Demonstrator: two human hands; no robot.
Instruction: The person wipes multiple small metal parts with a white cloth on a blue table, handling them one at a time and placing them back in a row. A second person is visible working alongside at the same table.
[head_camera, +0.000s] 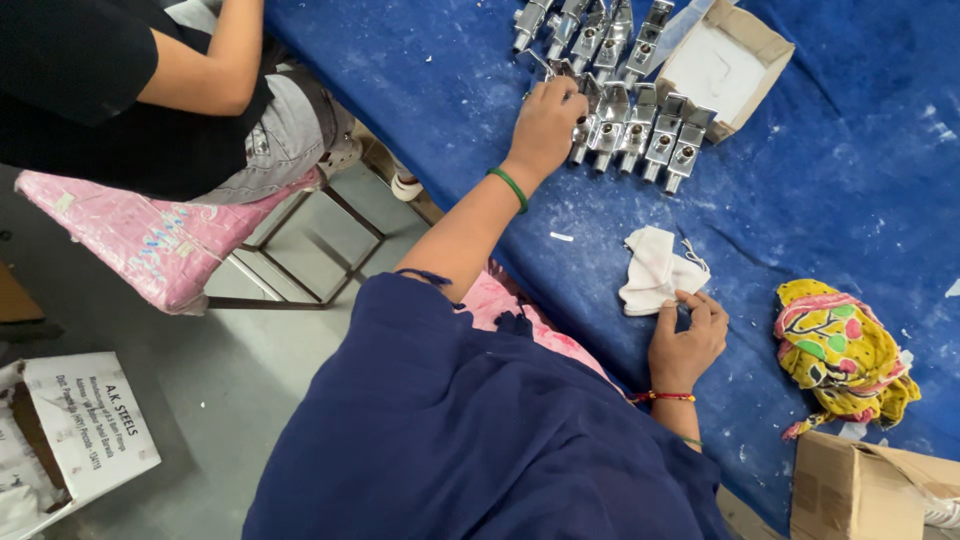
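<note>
Left hand (545, 125): reaches to the near row of chrome tap fittings (640, 135); fingers curled closed around one fitting at the row's left end; a green bangle sits on the wrist.
Right hand (685, 345): rests on the tabletop (820, 200); thumb and fingers pinched shut on the edge of a white cloth (655, 270).
Fittings: two rows standing close together on the blue cover, beside an open cardboard box (725, 60).
Nearby: a yellow patterned cloth bundle (845, 360) to the right; a brown carton (865, 490) at the lower corner; another person (dark top, seated on a pink-cushioned chair (160, 245)) at the left.
Risk: the fittings stand touching one another; lifting one carelessly could probably topple its neighbours; polished metal may slip from a loose grip.
</note>
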